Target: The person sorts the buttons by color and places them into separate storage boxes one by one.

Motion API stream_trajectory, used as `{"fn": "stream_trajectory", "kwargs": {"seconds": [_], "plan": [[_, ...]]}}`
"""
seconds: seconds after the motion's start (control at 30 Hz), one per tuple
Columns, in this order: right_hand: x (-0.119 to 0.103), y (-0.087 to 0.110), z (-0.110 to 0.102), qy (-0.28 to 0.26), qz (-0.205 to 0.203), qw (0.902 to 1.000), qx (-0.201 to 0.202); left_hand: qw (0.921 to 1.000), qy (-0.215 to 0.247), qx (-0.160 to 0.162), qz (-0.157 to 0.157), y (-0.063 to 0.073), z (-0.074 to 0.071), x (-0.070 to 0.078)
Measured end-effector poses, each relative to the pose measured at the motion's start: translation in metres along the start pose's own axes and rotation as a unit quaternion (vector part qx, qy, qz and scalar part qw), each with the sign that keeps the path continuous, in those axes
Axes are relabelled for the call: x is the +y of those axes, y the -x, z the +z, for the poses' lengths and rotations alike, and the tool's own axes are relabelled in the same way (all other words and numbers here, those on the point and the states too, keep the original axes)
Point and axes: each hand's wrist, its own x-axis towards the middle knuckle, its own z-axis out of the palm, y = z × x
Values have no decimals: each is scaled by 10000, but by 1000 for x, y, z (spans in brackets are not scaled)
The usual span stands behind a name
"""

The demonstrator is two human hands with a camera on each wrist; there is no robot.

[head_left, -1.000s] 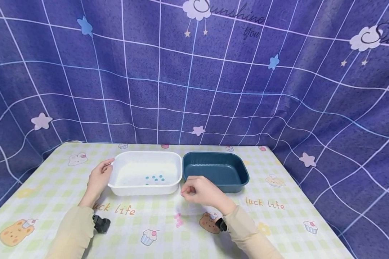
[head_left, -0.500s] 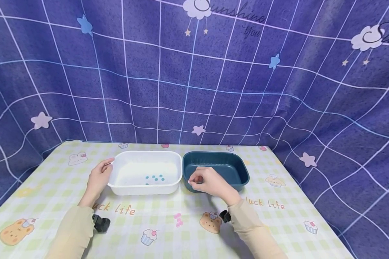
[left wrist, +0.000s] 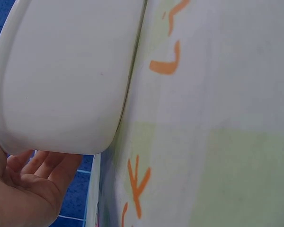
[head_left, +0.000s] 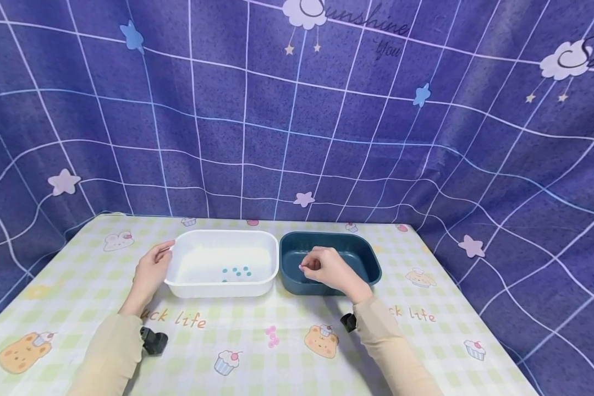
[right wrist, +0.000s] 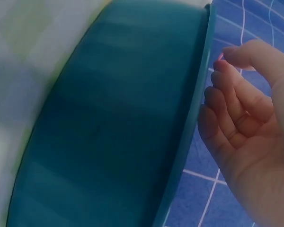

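My left hand [head_left: 152,268] rests against the left end of a white rectangular basin [head_left: 223,290], its fingers along the outside wall in the left wrist view. Several small teal discs [head_left: 238,274] lie on that basin's floor. Over the dark teal basin [head_left: 361,264] is my right hand [head_left: 329,268], thumb and forefinger pinching a small pink piece [right wrist: 220,56]. Only a sliver of this piece shows, so its exact kind is unclear. Several small pink pieces [head_left: 272,336] lie on the tablecloth in front of the basins.
The two basins stand side by side, their ends close together. A checked tablecloth [head_left: 178,357] with printed bears and cupcakes covers the table. Behind it hangs a blue grid-patterned curtain [head_left: 257,110]. A black wrist camera [head_left: 153,341] sits on my left wrist.
My right hand, pinching the pink piece, has moved up and to the right, from in front of the gap between the basins to above the dark teal basin. The left hand stays put.
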Motion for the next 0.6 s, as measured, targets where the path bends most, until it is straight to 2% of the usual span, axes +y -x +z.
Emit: {"fn": "stream_trajectory", "kwargs": {"seconds": [0.6], "plan": [[31, -2, -7, 202, 721, 9966, 347, 10000, 36, 11, -47, 2, 0, 4]]}}
